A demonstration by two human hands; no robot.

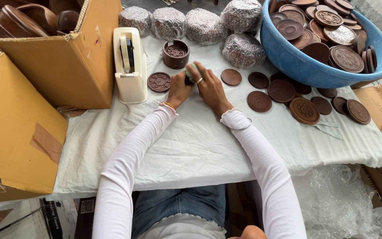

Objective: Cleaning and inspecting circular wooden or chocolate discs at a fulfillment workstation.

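While both arms stretch across the white-covered table (191, 150), the left hand (178, 89) and the right hand (209, 86) meet at its middle, fingers curled and pressed around a small bundle (192, 74) in pale wrapping with something dark inside; what it is cannot be told. At ten o'clock from the hands stands a cream tape dispenser (130, 64), with a carved brown disc (159, 82) lying between. At twelve o'clock sits a round carved wooden holder (175, 53), and beyond it a row of wrapped bundles (204, 25). At two o'clock a blue basin (306, 66) holds more discs. Loose discs (280, 90) lie at three o'clock.
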